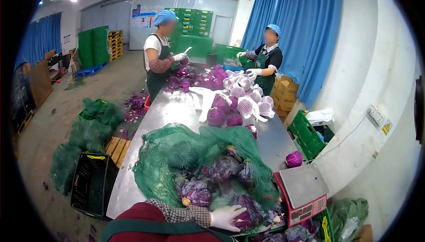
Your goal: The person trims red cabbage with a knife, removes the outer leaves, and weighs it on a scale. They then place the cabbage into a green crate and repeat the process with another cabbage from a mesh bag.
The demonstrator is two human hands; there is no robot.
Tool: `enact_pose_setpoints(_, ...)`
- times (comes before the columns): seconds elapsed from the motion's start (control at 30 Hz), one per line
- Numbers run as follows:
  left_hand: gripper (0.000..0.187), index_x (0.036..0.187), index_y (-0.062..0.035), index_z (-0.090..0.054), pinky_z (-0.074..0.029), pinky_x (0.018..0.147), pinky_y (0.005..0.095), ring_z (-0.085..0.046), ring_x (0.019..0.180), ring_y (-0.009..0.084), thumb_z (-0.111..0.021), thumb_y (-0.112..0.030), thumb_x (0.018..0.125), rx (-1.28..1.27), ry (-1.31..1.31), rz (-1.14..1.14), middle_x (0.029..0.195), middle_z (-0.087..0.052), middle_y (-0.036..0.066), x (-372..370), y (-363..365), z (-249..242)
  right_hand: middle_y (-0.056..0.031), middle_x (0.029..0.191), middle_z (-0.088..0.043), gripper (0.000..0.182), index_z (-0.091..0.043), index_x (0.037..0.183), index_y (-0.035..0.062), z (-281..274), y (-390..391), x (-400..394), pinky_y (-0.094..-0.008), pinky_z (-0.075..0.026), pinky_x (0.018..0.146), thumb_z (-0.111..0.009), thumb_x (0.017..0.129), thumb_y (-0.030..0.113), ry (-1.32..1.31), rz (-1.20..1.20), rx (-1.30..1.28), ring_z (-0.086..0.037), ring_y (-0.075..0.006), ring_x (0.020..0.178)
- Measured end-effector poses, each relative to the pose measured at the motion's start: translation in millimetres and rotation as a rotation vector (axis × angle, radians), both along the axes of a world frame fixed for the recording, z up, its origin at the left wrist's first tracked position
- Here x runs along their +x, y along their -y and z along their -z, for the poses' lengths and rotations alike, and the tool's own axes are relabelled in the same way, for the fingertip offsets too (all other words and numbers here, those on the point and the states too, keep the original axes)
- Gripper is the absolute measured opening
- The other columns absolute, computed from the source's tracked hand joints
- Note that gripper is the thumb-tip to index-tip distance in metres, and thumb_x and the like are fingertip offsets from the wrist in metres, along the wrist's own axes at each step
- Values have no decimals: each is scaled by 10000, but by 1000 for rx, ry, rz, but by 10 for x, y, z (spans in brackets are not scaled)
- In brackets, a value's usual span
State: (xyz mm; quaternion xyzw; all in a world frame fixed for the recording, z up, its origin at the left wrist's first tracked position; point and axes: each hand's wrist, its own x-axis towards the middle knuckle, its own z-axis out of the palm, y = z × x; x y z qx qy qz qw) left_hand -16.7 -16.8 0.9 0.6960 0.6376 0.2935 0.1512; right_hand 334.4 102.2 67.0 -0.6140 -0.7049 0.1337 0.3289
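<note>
Cabbage, a purple round head (pixel 248 213), is covered by the white-gloved left hand (pixel 226 217), fingers spread flat on it rather than clenched, at six o'clock on the long steel bench (pixel 177 107). It lies inside the green mesh net sack (pixel 177 153). The right hand is out of sight. A red scale with a grey platter (pixel 303 193) stands at three o'clock of the cabbage.

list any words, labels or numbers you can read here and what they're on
None can be read.
Poster on the far wall: print too blurred.
Yellow warning sticker by the wall socket: a symbol only, no legible words.
Scale display and keys: too small to read.
</note>
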Motion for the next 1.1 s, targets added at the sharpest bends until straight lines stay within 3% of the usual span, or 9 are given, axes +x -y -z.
enact_pose_setpoints(0.03, 957, 1437, -3, -299, -455, 940, 427, -531, 1113, 424, -685, -542, 746, -63, -35, 3, 1344, -432, 266, 55, -78, 10, -171, 1241, -592, 595, -368, 1410, -28, -72, 56, -326, -337, -474, 933, -633, 917, 174, -571, -362, -114, -594, -259, 1089)
enact_pose_setpoints(0.1, 967, 1429, 17, -310, -474, 902, 446, -552, 1070, 433, -677, -549, 735, -192, -110, 2, 1333, -442, 277, 171, -156, -253, -92, 1191, -587, 566, -407, 1397, -3, 265, 104, -747, -260, -446, 905, -637, 880, 10, -586, -510, -342, -547, -141, 1049)
enact_pose_setpoints(0.23, 985, 1386, 69, -341, -495, 857, 450, -568, 1026, 433, -683, -554, 705, -199, -180, -7, 1239, -499, 277, 272, -220, -305, -224, 1154, -604, 378, -578, 1192, 2, 438, 362, -1620, -379, -460, 919, -667, 878, 194, -171, -794, 23, -587, -344, 1055)
enact_pose_setpoints(0.5, 1031, 1406, 96, -269, -430, 987, 362, -512, 1180, 364, -697, -575, 750, -75, 2, -40, 1379, -399, 282, -78, -89, 125, -183, 760, -608, 129, -573, 914, -14, 635, 354, -1292, -375, -485, 737, -632, 881, 96, -264, -614, -90, -596, -307, 694)
enact_pose_setpoints(0.6, 1048, 1410, 105, -253, -486, 884, 338, -594, 1021, 305, -708, -571, 751, -183, 153, -37, 1366, -413, 269, -137, -22, -35, -180, 770, -611, 131, -589, 888, -9, 778, 471, -1213, -379, -487, 681, -640, 874, 111, -362, -517, -123, -581, -290, 676)
enact_pose_setpoints(0.7, 1114, 1431, 104, -214, -327, 1091, 363, -351, 1340, 392, -606, -697, 764, -337, 172, -34, 1455, -308, 297, -125, 8, -200, -169, 764, -615, 168, -590, 878, 4, 760, 432, -1090, -358, -481, 650, -641, 877, 164, -307, -475, -113, -589, -252, 682)
enact_pose_setpoints(0.8, 1110, 1422, 122, -223, -338, 1084, 340, -395, 1319, 387, -554, -723, 784, -411, 230, -69, 1457, -312, 305, -197, -21, -258, -137, 735, -589, 162, -583, 885, 9, 430, 452, -980, -354, -473, 634, -639, 882, 161, -335, -398, -117, -558, -212, 648)
enact_pose_setpoints(0.97, 925, 1179, 111, -508, -431, 969, 379, -566, 1112, 353, -510, -735, 806, -395, 348, -152, 1157, -584, 265, -413, -94, -46, -107, 726, -591, 148, -576, 860, -5, 530, 183, -353, -340, -481, 636, -636, 893, 126, -240, -164, 83, -563, -215, 654)
enact_pose_setpoints(1.1, 896, 1097, 85, -580, -469, 912, 393, -617, 1020, 360, -501, -754, 792, -407, 192, -175, 1069, -639, 255, -402, -113, -118, -185, 1058, -643, 350, -565, 1177, -47, 609, 36, -140, -354, -481, 914, -647, 901, 152, -247, -102, 129, -606, -293, 1010)
